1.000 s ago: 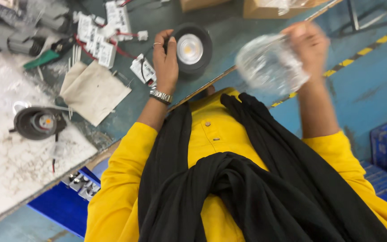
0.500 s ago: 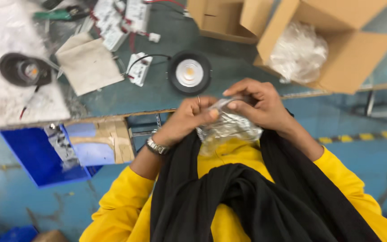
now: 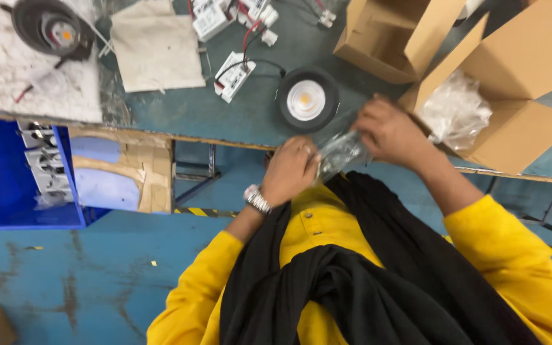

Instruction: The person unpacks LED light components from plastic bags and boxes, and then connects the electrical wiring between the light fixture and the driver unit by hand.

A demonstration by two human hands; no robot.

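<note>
Right now I see both hands meeting over the edge of the tabletop (image 3: 250,121), and between them is a small clear plastic bag (image 3: 340,153). It is thin, crinkled and shiny, and it hangs just in front of the yellow shirt (image 3: 327,217). My left hand (image 3: 292,171) has its fingers curled together on the lower end of the bag; this wrist wears a metal watch (image 3: 257,200). My right hand (image 3: 388,131) pinches the upper end, the fingers closed on the plastic. I cannot tell if something is inside the bag, because the film is wrinkled and reflects the light.

Just behind the hands, on the dull green tabletop, lies a round lamp (image 3: 306,99): a black ring with a white centre and a small yellow dot in the middle. A thin black wire goes from it to a white rectangular box (image 3: 234,76). To the right of the lamp stands an open cardboard box (image 3: 525,83), and inside it there is more crumpled clear plastic (image 3: 458,112). The right hand is just beside the flap of this box. A second, smaller cardboard box (image 3: 391,35) stands behind it.

Farther left lies a flat beige cloth (image 3: 154,48), and a second round lamp (image 3: 52,29) rests on a rough white sheet (image 3: 7,83). Under the tabletop edge hangs a blue plastic bin (image 3: 7,185) with small white parts. A black scarf (image 3: 352,281) covers the shirt and hides my lap.
</note>
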